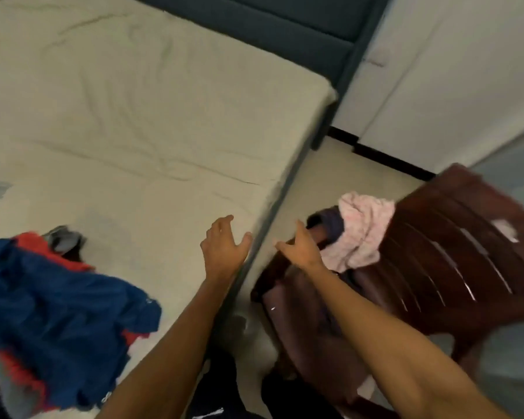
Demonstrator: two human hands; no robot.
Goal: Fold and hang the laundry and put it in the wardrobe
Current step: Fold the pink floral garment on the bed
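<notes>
Mostly blurred frame, head view. Bed with cream sheet fills the frame from 9 to 12 o'clock; its dark side rail runs diagonally from 1 o'clock down to 6 o'clock. Blue-and-red laundry heap lies on the bed at 8 o'clock, with a grey piece at its far edge. Dark red plastic chair stands on the floor at 3–4 o'clock, just beside the bed rail. Pink garment is draped on the chair seat near its backrest, a dark purple cloth partly under it.

Left hand hovers over the bed edge at centre, fingers spread apart and relaxed, holding nothing. Right hand reaches over the chair's near arm, fingers apart, thumb out, at 9 o'clock of the pink garment; cannot tell whether it touches the chair or the cloth.

Narrow strip of pale floor runs between bed rail and chair. White wardrobe doors at 1–2 o'clock, dark plinth below them. Blue headboard at 12 o'clock. Bed surface from centre toward 11 o'clock carries only wrinkles.
</notes>
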